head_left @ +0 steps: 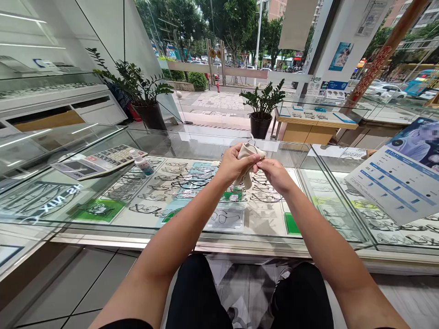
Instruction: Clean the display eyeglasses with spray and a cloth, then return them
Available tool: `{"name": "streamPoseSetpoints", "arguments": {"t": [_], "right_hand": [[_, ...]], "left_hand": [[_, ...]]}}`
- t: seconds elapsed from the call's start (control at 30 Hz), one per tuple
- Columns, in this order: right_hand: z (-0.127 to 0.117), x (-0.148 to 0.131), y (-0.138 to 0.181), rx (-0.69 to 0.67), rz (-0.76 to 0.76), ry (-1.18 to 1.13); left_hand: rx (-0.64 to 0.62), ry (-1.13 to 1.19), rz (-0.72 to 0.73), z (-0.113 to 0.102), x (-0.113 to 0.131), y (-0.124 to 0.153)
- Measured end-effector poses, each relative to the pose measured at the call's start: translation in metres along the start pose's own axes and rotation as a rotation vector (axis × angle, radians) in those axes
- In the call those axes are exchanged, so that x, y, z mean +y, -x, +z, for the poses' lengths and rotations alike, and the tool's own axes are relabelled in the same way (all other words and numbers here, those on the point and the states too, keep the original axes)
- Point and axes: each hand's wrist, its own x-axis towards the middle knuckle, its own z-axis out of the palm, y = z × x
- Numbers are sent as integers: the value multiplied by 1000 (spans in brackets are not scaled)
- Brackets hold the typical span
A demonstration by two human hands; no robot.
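Over the glass counter, my left hand [236, 163] is closed on a beige cleaning cloth [252, 150], with its thumb pressed along it. A loose end of the cloth hangs below the fingers. From the cloth's top sticks out a thin metal rim of a pair of eyeglasses [252, 141]; most of them is covered. My right hand [275, 174] meets the left at the cloth's edge, its fingers pinched together on the eyeglasses' side; the exact grip is hidden. Beneath both hands, several eyeglass frames [192, 183] lie inside the display case.
A small spray bottle [141, 163] stands on the glass at left, beside a tilted chart board [99, 162]. At right, a printed blue-and-white sign [394, 178] leans over the counter [274, 237]. Potted plants [261, 107] stand beyond, before the window.
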Motion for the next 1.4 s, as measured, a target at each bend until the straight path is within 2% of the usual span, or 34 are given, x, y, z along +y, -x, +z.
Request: {"name": "streamPoseSetpoints", "arguments": {"t": [0.17, 0.37, 0.63, 0.87, 1.2, 1.4], "right_hand": [[2, -1, 1, -26, -24, 37], [3, 1, 0, -7, -20, 65], [-3, -4, -2, 76, -1, 47], [-6, -4, -3, 118, 12, -46], [-1, -4, -2, 71, 18, -83], [2, -2, 0, 20, -34, 21]], "left_hand": [[72, -15, 22, 2, -1, 1], [87, -19, 28, 2, -2, -2], [-31, -28, -8, -14, -4, -9], [-98, -18, -14, -20, 2, -8], [-86, -22, 5, -13, -1, -5], [5, -42, 60, -5, -2, -5]]}}
